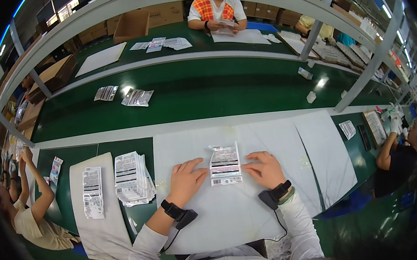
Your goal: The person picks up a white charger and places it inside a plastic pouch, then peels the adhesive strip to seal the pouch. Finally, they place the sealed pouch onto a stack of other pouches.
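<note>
A silvery printed foil pouch (225, 165) lies flat on the white paper-covered board in front of me, print side up. To its left is my left hand (187, 181), fingers stretched toward the pouch's edge and apart, with nothing in them. My right hand (265, 170) is at the opposite side, its fingertips at or very near the right edge of the pouch; whether they touch it I cannot tell. Both hands are open. A strap with a black device sits on each wrist. Left of my left hand stands a fanned stack of printed white pouches (130, 179).
More pouches (93, 193) lie on a pale board (110, 233) at the left. Beyond a white ledge runs a green conveyor belt (191, 90) with two silvery pouches (137, 97). Grey metal rails (184, 58) cross above it. Co-workers sit left, right and across.
</note>
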Motion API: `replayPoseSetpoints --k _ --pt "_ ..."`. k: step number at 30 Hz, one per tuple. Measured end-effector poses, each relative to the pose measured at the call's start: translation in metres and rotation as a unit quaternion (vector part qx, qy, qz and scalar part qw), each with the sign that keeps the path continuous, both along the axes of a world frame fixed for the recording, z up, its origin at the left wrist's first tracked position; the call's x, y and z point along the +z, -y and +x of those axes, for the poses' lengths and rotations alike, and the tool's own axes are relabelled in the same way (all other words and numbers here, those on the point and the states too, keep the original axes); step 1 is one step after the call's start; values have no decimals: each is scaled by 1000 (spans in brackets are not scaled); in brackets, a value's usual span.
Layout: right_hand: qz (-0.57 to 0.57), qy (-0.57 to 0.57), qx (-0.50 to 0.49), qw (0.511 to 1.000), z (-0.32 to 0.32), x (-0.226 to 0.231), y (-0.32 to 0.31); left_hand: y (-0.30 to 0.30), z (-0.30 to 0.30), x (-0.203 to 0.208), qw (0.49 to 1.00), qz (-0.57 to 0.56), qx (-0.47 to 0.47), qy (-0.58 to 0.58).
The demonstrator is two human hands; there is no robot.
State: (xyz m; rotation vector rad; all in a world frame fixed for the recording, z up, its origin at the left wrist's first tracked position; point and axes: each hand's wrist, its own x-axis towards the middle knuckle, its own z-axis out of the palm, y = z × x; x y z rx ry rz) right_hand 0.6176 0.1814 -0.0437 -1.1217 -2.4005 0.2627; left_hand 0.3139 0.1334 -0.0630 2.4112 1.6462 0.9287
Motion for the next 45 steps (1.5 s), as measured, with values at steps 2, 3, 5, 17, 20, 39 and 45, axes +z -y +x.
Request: replayPoseSetpoints --k 2,3,5,17,20,39,45 --pt "-4 -26 -1 1000 -2 0 -8 8 -1 13 1000 3 23 -10" --pt "-9 -55 -5 998 -9 2 -15 13 -5 22 999 4 37 -19" --pt "-25 -90 7 996 -30 10 -30 23 -15 39 999 3 45 -17" --pt "196 -49 -75 977 -68 57 -131 177 -135 73 943 -54 319 -73" --pt "74 -121 -9 990 -60 33 -94 195 -135 59 924 -100 357 -96" --pt "-505 -126 93 849 -34 75 129 107 47 85 976 -61 -199 68" --pt "-652 -266 74 706 120 57 204 97 -13 86 972 -106 -67 197"
